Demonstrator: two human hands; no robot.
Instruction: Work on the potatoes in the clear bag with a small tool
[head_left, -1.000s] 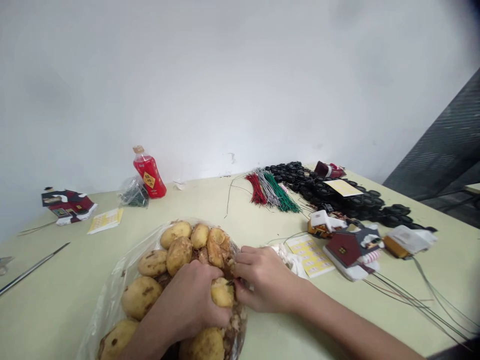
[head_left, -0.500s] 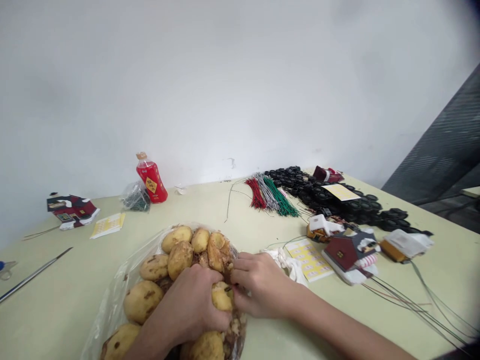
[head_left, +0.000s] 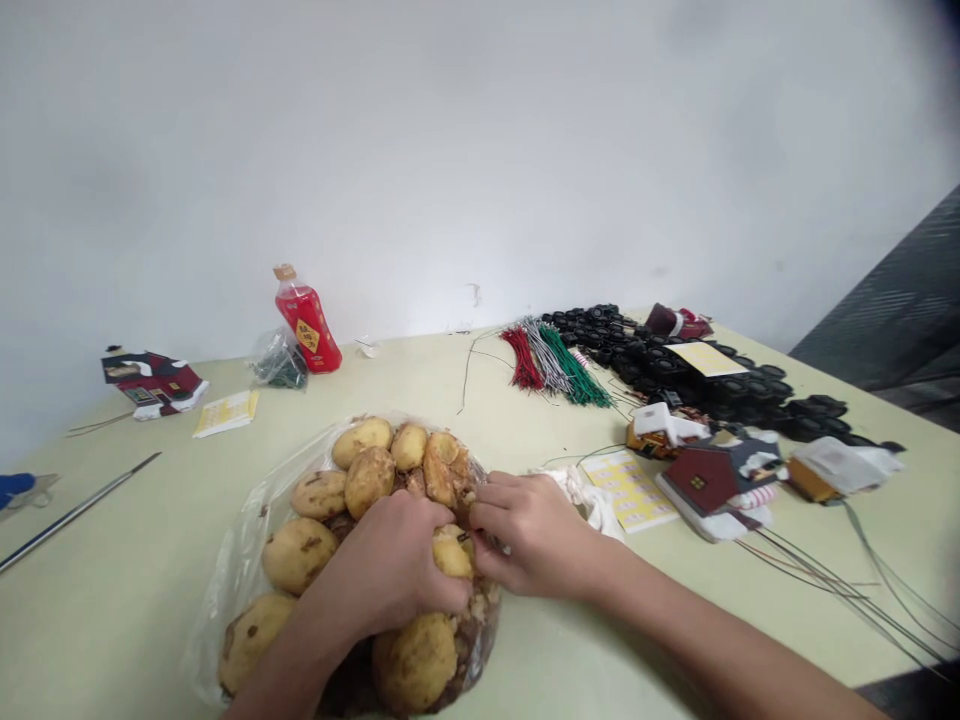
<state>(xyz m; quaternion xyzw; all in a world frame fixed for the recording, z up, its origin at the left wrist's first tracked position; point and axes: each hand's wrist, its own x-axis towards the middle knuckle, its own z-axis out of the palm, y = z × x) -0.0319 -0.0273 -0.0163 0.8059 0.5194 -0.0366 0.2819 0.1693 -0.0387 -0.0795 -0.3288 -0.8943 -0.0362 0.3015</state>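
A clear plastic bag (head_left: 238,540) lies open on the table, filled with yellow-brown potatoes (head_left: 300,555) and some brown scraps. Over the middle of the bag, my left hand (head_left: 401,560) is wrapped round a partly peeled potato (head_left: 452,552). My right hand (head_left: 525,535) comes in from the right, its fingers bent together at that potato's right side. A small dark piece shows on the potato between the hands; what the right fingertips pinch is too small to make out.
Behind stand a red bottle (head_left: 307,325) and a small house (head_left: 154,383). A metal rod (head_left: 82,507) lies left. To the right are crumpled tissue (head_left: 596,505), sticker sheets (head_left: 630,490), model houses (head_left: 720,485), coloured wires (head_left: 551,360) and black parts (head_left: 667,370).
The view has shifted, so the table's things sit slightly higher and further right. Both hands stay at the same potato, and the dark piece on it shows more clearly.
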